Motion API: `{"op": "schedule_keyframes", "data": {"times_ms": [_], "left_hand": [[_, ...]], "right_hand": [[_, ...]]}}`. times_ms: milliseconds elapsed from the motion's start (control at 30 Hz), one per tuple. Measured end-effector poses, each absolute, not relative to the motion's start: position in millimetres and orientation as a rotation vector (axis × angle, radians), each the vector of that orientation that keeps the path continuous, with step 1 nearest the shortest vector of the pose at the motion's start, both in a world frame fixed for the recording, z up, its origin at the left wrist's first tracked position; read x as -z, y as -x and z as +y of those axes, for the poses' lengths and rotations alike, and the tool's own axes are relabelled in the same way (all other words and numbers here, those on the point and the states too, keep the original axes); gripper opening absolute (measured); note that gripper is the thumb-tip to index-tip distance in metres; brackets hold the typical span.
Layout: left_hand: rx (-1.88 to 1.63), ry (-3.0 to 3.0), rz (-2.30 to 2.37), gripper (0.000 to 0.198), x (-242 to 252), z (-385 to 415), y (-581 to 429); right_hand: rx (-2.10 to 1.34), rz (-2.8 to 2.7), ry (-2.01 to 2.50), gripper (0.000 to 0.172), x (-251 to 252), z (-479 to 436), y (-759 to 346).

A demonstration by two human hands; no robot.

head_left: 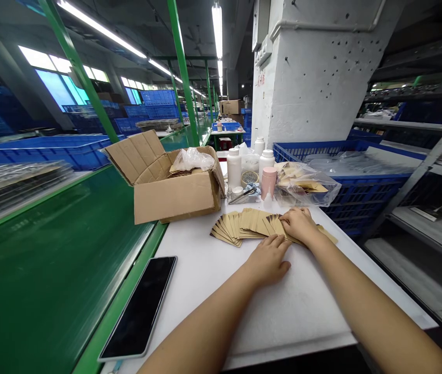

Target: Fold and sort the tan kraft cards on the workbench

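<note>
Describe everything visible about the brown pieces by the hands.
The brown pieces look thin, flat and paper-like, some with dark edges. They lie overlapping in a fanned row across the white table, nearer than the bottles. The right hand rests on them toward the row's right end; the left hand has its fingertips at their near edge. Their exact number cannot be made out.

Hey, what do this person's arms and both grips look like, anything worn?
The left forearm and right forearm are sleeveless, tapering toward the wrists. The left grip and right grip are gloveless, with no watch, bracelet or ring visible.
</note>
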State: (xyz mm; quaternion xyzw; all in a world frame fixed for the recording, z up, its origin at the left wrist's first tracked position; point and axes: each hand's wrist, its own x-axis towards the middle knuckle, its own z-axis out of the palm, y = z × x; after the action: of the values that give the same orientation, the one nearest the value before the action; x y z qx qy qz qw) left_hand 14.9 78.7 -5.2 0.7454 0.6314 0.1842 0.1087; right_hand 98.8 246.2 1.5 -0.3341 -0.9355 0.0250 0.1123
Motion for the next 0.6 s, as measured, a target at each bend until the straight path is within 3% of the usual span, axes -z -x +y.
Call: {"op": "schedule_keyframes", "data": {"times_ms": [600], "left_hand": [[-0.511,-2.148,1.854,0.056,5.5,79.8,-14.7]], "right_hand": [[-0.089,-2.539,0.960,0.029,8.8,253.2,-94.0]]}}
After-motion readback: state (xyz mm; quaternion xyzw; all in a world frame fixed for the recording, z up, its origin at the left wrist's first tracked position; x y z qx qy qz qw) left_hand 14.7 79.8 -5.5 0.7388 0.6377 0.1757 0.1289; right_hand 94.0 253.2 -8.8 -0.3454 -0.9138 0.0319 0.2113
